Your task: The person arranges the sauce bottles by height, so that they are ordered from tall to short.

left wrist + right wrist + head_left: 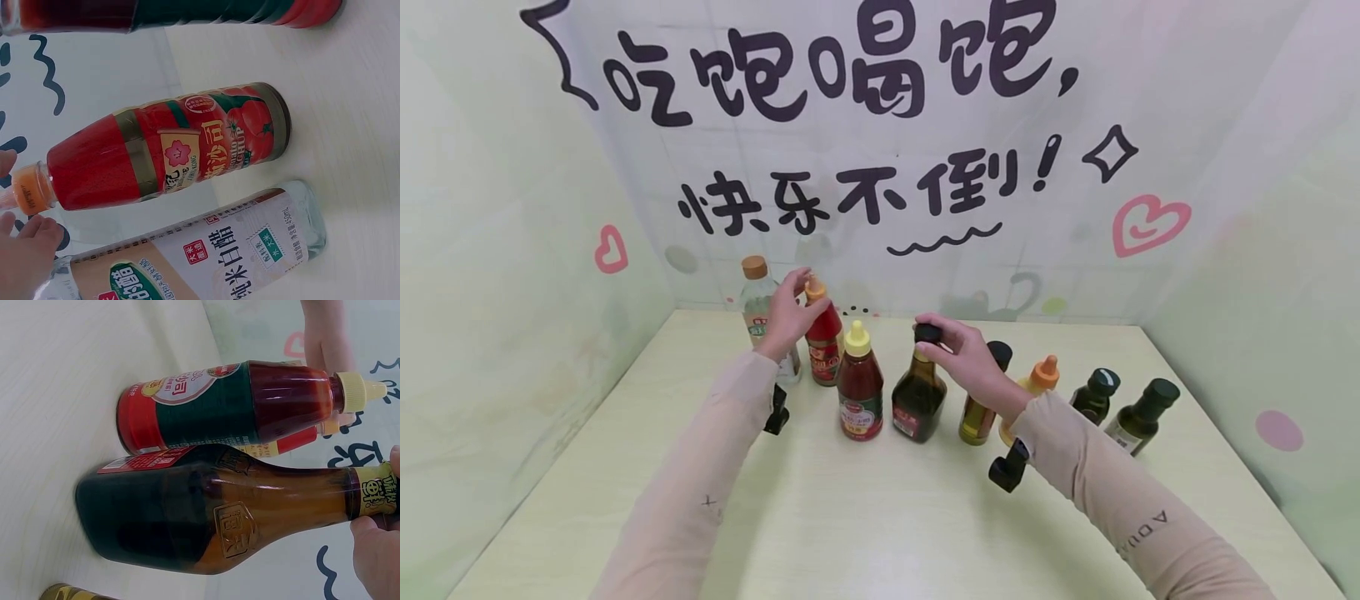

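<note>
My left hand (788, 315) pinches the orange cap of a red ketchup bottle (156, 147), with fingers on both sides of the cap. That bottle stands upright at the back left, beside a clear bottle of white vinegar (231, 250) with a brown cap. My right hand (970, 362) holds a dark brown soy sauce bottle (169, 519) at its neck, just under the black cap. The soy sauce bottle (917, 402) is upright, its base on or close to the table. Between the hands stands a sauce bottle with a yellow nozzle cap (859, 392).
Right of the soy sauce are an oil bottle (976, 421), an orange-capped squeeze bottle (1043, 377) partly behind my forearm, and two dark green-capped bottles (1093, 396). The pale table (865, 525) meets a printed cloth wall (820, 192) behind the bottles.
</note>
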The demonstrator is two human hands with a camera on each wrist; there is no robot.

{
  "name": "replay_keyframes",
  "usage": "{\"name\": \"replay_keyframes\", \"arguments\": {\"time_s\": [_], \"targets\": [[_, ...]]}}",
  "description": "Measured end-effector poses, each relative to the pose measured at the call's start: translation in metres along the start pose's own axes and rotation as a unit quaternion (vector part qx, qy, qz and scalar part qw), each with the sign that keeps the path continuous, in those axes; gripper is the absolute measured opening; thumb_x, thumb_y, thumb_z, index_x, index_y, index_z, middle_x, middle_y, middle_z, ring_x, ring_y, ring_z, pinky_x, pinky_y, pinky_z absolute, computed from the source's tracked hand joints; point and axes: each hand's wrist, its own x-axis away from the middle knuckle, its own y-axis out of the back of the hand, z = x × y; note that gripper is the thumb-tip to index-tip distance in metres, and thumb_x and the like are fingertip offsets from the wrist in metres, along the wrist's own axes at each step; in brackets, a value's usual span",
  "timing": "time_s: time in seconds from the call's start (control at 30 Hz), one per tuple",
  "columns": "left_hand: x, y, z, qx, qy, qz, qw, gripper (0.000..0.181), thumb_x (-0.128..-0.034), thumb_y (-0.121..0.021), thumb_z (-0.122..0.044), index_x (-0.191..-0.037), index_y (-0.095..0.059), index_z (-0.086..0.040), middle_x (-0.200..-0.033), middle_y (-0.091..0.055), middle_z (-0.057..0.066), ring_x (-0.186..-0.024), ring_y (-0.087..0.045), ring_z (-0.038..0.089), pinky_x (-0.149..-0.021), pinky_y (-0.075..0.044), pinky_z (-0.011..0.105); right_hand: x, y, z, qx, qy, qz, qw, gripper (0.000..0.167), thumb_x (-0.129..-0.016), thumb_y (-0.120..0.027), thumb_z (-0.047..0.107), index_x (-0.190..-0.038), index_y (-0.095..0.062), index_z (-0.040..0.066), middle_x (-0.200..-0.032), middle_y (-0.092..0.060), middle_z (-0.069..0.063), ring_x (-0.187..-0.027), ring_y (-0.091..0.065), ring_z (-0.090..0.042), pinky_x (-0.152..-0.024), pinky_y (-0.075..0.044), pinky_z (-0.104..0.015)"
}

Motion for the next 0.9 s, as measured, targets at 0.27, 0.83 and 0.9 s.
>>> {"name": "replay_keyframes", "arguments": {"time_s": [0.27,0.83,0.9], "targets": [[0.010,0.013,-0.006,-0.008,-0.035,-0.009,0.9993,0.064,-0.0813,-0.064,-0.019,-0.135,-0.031,-0.010,-0.139,-0.032,0.008,-0.126,-0.030,0.025,-0.101,-0.027,0.039,0.000,-0.001,0.001,0.002,0.000,0.000,1.0000,0.039,-0.085,-0.059,0.014,-0.123,-0.050,0.007,-0.127,-0.048,-0.011,-0.117,-0.044,-0.019,-0.092,-0.038,-0.038],[0.028,0.039,-0.018,0.031,-0.102,-0.058,0.9927,0.054,-0.0779,-0.066,-0.011,-0.127,-0.043,-0.006,-0.127,-0.044,0.009,-0.115,-0.042,0.023,-0.093,-0.037,0.035,-0.001,0.000,-0.001,0.006,0.007,0.002,1.0000,0.039,-0.085,-0.060,0.014,-0.121,-0.051,0.006,-0.126,-0.048,-0.013,-0.116,-0.045,-0.020,-0.092,-0.039,-0.038],[0.031,0.038,-0.020,0.034,-0.111,-0.043,0.9923,0.052,-0.0783,-0.065,-0.010,-0.125,-0.044,-0.005,-0.125,-0.046,0.009,-0.114,-0.043,0.023,-0.092,-0.038,0.037,0.000,0.000,0.001,0.006,0.004,0.003,1.0000,0.038,-0.085,-0.060,0.013,-0.122,-0.051,0.007,-0.126,-0.048,-0.013,-0.116,-0.045,-0.020,-0.091,-0.039,-0.039]]}}
